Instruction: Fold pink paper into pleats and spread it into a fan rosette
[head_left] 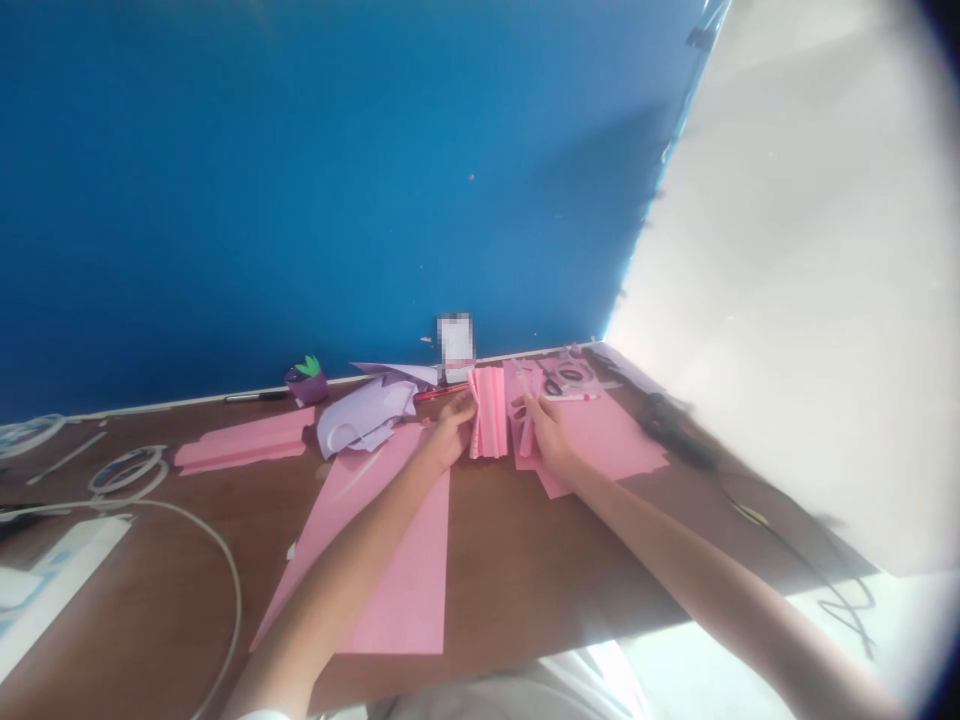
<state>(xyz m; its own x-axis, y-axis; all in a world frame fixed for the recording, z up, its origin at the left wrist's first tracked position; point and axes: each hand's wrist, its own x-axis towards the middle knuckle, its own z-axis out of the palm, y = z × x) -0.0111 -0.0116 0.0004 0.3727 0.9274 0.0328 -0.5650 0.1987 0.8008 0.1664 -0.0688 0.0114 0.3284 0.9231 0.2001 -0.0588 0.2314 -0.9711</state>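
My left hand (452, 430) is closed on the left edge of a pleated pink paper (490, 412), which stands upright with its folds running up and down. To the right, my right hand (549, 430) has its fingers closed round a narrow folded pink paper strip (527, 415). A small gap separates the two pink pieces. Below my left forearm lies a large flat pink sheet (409, 560). Under and beyond my right hand more pink sheets (615, 430) are spread, with scissors (574, 372) and a white-and-pink pen (574, 398) on them.
Crumpled lilac paper (367, 410), a folded pink stack (247, 440) and a purple pot (307, 382) with green leaves are on the left. A phone-like object (456, 345) leans on the blue wall. Tape rolls (129, 472), a white power strip (64, 585) and cables lie about.
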